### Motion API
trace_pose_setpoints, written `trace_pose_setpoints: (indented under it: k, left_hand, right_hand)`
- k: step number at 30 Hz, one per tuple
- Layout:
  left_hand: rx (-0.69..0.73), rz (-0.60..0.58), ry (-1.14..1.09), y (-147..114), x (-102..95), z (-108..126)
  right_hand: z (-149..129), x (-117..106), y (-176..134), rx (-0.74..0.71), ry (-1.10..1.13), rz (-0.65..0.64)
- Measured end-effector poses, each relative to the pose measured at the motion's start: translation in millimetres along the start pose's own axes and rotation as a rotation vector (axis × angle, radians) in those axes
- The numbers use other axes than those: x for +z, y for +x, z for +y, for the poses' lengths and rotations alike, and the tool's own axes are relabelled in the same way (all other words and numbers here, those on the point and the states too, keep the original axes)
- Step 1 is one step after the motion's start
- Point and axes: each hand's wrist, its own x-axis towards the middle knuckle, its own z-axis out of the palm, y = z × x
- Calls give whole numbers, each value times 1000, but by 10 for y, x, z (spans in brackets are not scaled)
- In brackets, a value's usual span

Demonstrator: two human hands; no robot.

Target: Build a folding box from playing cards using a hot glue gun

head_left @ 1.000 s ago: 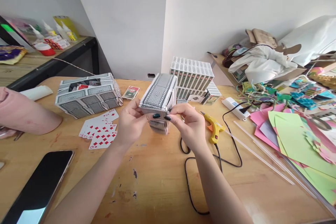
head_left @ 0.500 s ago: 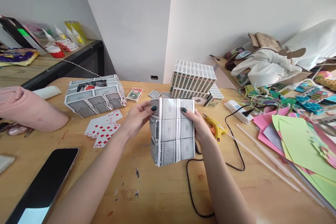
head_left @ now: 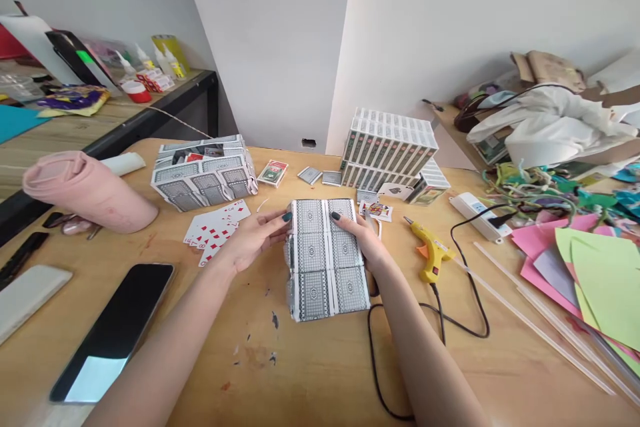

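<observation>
Both hands hold a box covered in playing cards (head_left: 320, 260), its broad face of grey patterned card backs turned towards me. My left hand (head_left: 257, 237) grips the upper left edge, thumb at the front corner. On the other side my right hand (head_left: 363, 237) has its thumb pressed flat on the top right of the face, with the other fingers hidden behind. Loose playing cards (head_left: 215, 230) lie face up left of my left hand. A yellow glue gun (head_left: 430, 253) rests to the right of my right hand.
A second card-covered box (head_left: 205, 177) stands at the back left. Stacked card packs (head_left: 387, 150) stand at the back right. A phone (head_left: 115, 327) lies front left, near a pink roll (head_left: 95, 193). A power strip (head_left: 480, 215), glue sticks (head_left: 540, 317) and coloured paper (head_left: 600, 273) occupy the right.
The box has turned slightly, showing less of its left side and more of its broad face. My view has shifted left, uncovering the glue gun and a face card behind the box.
</observation>
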Motion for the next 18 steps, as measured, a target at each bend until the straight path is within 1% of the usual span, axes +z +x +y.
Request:
trace_pose_setpoints:
  k: [3, 7, 13, 18]
  left_hand:
    - [0, 9, -1, -33, -16, -5]
    - [-3, 27, 25, -70, 3, 1]
    - [6, -2, 137, -121, 22, 33]
    - [48, 41, 256, -146, 37, 67]
  right_hand:
    - [-12, 18, 2, 16, -7, -21]
    - [-41, 45, -32, 2, -16, -26]
    - [-76, 59, -65, 2, -64, -25]
    - [-102, 83, -83, -9, -67, -52]
